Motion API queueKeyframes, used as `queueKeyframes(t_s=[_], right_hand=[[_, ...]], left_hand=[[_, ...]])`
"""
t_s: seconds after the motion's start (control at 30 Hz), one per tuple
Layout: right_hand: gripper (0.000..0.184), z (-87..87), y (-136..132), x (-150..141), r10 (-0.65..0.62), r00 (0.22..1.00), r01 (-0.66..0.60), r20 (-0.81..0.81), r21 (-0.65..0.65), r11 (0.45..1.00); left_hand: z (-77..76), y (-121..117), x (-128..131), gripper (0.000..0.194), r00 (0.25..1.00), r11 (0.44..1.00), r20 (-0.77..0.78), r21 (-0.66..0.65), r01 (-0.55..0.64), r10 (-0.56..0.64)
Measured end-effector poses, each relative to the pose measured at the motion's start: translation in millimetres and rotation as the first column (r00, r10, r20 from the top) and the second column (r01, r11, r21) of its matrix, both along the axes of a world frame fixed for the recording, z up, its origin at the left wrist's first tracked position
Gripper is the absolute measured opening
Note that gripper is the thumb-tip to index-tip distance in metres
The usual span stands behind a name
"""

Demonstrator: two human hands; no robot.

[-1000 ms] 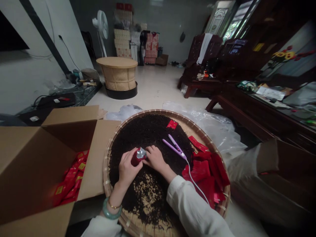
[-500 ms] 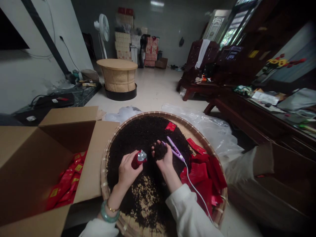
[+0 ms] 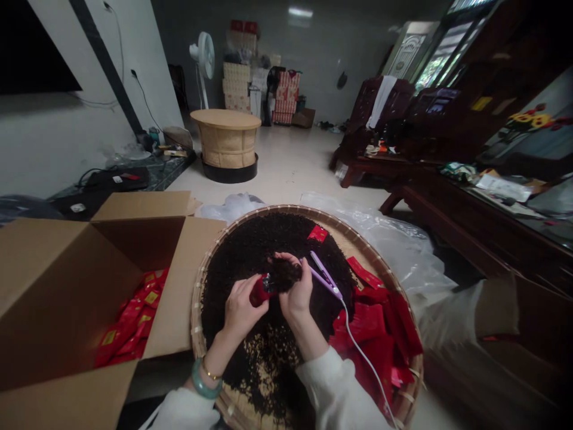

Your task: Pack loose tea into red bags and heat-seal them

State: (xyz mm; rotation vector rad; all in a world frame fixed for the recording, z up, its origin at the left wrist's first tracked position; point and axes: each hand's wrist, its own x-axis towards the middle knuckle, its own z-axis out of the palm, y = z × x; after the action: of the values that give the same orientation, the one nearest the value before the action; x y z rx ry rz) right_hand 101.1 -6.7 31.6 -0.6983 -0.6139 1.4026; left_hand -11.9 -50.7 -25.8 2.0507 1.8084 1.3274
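Observation:
My left hand [image 3: 239, 307] grips a small red foil pouch [image 3: 260, 290] with its mouth turned towards my right hand. My right hand [image 3: 295, 292] is cupped around a clump of dark loose tea leaves [image 3: 283, 274], held right at the pouch's opening. Both hands hover over a wide round woven basket tray [image 3: 200, 280] covered with dark tea leaves [image 3: 262, 245]. A purple heat-sealing clamp [image 3: 325, 273] with a white cord lies on the leaves just right of my right hand.
A pile of empty red pouches [image 3: 376, 319] fills the tray's right side. An open cardboard box [image 3: 67, 286] on the left holds filled red packets [image 3: 132, 319]. Clear plastic sheeting [image 3: 394, 233] lies behind the tray. Dark wooden furniture [image 3: 470, 197] runs along the right.
My right hand scooped tea leaves off the tray, lifted them and brought them left to the pouch mouth. My left hand kept holding the pouch. The camera view shifted slightly.

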Motion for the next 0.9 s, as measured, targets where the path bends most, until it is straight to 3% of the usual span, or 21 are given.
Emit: queueKeyframes(t_s=[0.17, 0.4, 0.57, 0.6, 0.63, 0.7, 0.8, 0.83, 0.9], right_hand=[[0.046, -0.1, -5.7, -4.6, -0.024, 0.968, 0.002, 0.250, 0.087, 0.996], [0.050, -3.2, -17.0, 1.0, 0.062, 0.892, -0.171, 0.447, 0.207, 0.963], [0.049, -0.1, -10.2, 30.6, 0.017, 0.844, -0.148, 0.535, 0.203, 0.968], [0.044, -1.4, -6.1, 41.7, -0.011, 0.791, -0.128, 0.611, 0.183, 0.975], [0.037, -4.1, -1.9, 53.8, -0.026, 0.689, -0.126, 0.724, 0.156, 0.980], [0.030, -13.5, 4.0, 76.8, 0.001, 0.387, -0.191, 0.922, 0.080, 0.978], [0.072, -33.3, 3.0, 95.0, 0.143, -0.058, -0.253, 0.988, -0.153, 0.955], [0.083, -39.5, 0.6, 95.0, 0.176, -0.157, -0.237, 0.972, -0.210, 0.948], [0.089, -48.8, -4.7, 87.6, 0.181, -0.274, -0.212, 0.945, -0.243, 0.946]], left_hand=[[-4.0, 0.3, -1.7, 0.055, 1.000, 1.000, 0.010, -0.022, -0.006, 0.006], [-7.4, 0.3, -3.0, 0.053, 0.998, 0.999, 0.056, -0.033, -0.040, 0.042], [-5.1, 0.8, -4.9, 0.052, 0.985, 0.996, 0.149, -0.018, -0.088, 0.089], [-4.2, 0.8, -5.2, 0.051, 0.981, 0.995, 0.170, -0.005, -0.096, 0.095], [-3.3, 0.8, -5.4, 0.050, 0.978, 0.995, 0.184, 0.011, -0.097, 0.094], [-1.8, 0.9, -5.3, 0.049, 0.979, 0.996, 0.190, 0.041, -0.083, 0.074], [-1.2, 1.0, -4.6, 0.050, 0.984, 0.996, 0.169, 0.054, -0.067, 0.057], [-1.5, 1.1, -4.4, 0.051, 0.985, 0.997, 0.163, 0.046, -0.064, 0.056], [-2.1, 1.1, -4.2, 0.054, 0.988, 0.999, 0.146, 0.026, -0.047, 0.043]])
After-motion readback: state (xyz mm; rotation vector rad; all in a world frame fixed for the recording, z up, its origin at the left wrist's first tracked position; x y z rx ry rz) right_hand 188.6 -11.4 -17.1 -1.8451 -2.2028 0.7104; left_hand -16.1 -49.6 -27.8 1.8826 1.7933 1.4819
